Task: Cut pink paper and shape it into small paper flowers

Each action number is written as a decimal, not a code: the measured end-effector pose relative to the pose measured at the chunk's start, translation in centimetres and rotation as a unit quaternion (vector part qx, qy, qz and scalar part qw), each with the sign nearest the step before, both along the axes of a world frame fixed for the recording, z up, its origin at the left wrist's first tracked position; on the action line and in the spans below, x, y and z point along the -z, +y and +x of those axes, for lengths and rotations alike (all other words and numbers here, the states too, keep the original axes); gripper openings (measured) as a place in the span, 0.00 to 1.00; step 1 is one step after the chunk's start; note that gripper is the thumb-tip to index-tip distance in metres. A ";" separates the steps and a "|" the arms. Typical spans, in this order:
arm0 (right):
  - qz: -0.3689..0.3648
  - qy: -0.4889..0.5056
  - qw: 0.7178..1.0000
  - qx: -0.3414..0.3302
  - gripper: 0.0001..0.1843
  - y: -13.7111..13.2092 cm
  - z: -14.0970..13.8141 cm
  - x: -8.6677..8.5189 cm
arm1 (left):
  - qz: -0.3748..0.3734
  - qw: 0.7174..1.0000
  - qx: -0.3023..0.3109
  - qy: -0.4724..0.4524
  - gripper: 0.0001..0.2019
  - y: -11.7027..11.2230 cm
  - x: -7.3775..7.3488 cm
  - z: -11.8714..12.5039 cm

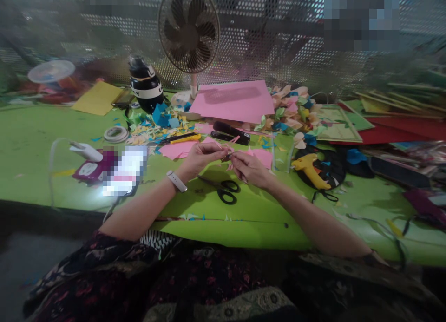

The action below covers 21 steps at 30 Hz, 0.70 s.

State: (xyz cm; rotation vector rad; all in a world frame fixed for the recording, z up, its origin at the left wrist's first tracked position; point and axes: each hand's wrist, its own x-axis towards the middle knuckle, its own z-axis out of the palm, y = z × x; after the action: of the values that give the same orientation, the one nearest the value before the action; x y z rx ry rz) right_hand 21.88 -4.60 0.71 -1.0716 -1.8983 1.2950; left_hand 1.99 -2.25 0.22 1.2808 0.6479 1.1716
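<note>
My left hand (202, 158) and my right hand (250, 168) meet above the green table (31, 145), fingers pinched together on a small pink paper piece (228, 154) held between them. A white watch sits on my left wrist. Black-handled scissors (225, 189) lie on the table just below my hands. Pink paper sheets (177, 150) lie flat right behind my hands.
A yellow glue gun (309, 169) lies to the right, a phone and charger (121, 171) to the left. Behind are a large pink sheet (233, 101), a desk fan (189, 31), a black bottle (145, 84), a tape roll (116, 134), paper scraps and folded paper flowers (291, 110).
</note>
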 end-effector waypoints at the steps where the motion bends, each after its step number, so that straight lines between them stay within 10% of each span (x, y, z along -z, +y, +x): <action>1: 0.002 -0.004 1.000 -0.002 0.25 0.0 0.0 0.0 | 0.002 1.000 0.002 0.000 0.13 0.0 0.0 0.0; 21: 0.091 0.062 0.991 0.076 0.25 0.2 -0.8 1.1 | 0.014 0.997 -0.077 -0.014 0.16 0.3 0.5 0.1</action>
State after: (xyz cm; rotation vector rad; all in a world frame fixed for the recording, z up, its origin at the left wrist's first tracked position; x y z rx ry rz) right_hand 21.11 -4.35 -0.35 -0.9975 -1.7681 1.0553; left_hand 2.04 -1.96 -0.24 1.2526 0.7215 1.3279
